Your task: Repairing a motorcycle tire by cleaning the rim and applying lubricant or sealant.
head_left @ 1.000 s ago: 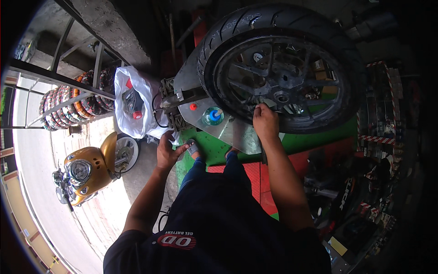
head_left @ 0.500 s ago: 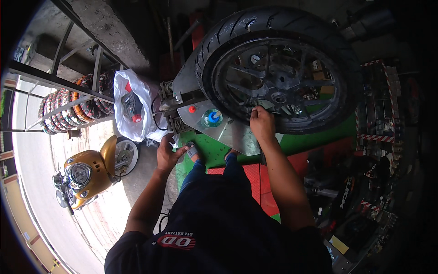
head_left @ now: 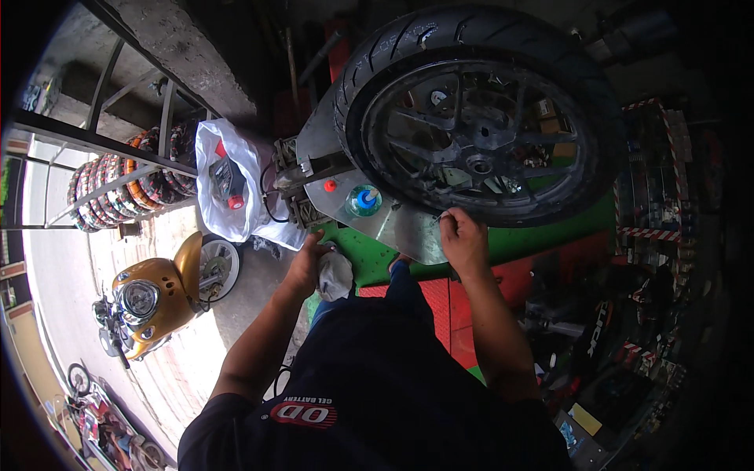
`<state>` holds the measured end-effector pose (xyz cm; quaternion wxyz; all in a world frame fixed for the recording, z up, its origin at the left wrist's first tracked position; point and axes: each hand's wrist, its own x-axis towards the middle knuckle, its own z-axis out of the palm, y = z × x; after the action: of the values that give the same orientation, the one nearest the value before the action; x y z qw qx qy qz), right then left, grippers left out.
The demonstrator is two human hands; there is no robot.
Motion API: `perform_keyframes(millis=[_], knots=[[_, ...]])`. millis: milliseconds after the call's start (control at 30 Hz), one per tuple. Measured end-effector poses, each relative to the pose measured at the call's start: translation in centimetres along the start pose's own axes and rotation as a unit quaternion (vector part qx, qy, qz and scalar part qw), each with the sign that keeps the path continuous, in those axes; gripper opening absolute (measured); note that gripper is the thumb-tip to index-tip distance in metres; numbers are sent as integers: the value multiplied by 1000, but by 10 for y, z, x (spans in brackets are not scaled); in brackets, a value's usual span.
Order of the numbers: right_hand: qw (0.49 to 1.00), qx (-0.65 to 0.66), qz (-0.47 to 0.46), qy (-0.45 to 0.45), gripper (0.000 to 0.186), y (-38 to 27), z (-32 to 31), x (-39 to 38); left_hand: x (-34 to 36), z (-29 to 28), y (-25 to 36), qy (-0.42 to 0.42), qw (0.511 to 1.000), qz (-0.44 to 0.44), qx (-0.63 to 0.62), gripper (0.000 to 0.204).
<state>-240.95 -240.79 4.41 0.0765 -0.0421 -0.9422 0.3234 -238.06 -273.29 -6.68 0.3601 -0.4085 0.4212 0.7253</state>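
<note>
A motorcycle wheel with a black tyre (head_left: 463, 35) and dark spoked rim lies flat in front of me. My right hand (head_left: 465, 242) is closed in a pinch at the tyre's near edge, over the corner of a grey metal plate (head_left: 408, 231); whatever its fingertips hold is too small to make out. Lower on the left, my left hand (head_left: 306, 267) grips a crumpled grey-white rag (head_left: 335, 276), which hangs beside my leg. On the plate stands a clear bottle with a blue top (head_left: 364, 200), and near it is a small red cap (head_left: 330, 186).
A white plastic bag (head_left: 212, 212) with red and dark items sits left of the plate. Further left are a metal rack, several wrapped tyres (head_left: 118, 184) and a yellow motorcycle (head_left: 149, 302). Dark shelves with striped edging (head_left: 648, 235) stand on the right. Green and red flooring lies below.
My right hand has drawn back from the rim to the tyre's near edge. My left hand has shifted slightly right, and the grey-white rag now shows in it.
</note>
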Motion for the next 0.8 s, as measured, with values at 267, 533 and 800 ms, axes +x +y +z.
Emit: perform_keyframes(millis=[267, 533, 800], knots=[[974, -193, -22, -118, 23, 42, 50, -16, -35, 57, 10, -228, 973, -16, -11, 53], [956, 141, 12, -255, 54, -20, 7, -58, -54, 116, -6, -215, 976, 32, 30, 30], [998, -26, -40, 49, 51, -3, 17, -5, -73, 125, 7, -233, 933, 182, 204, 60]])
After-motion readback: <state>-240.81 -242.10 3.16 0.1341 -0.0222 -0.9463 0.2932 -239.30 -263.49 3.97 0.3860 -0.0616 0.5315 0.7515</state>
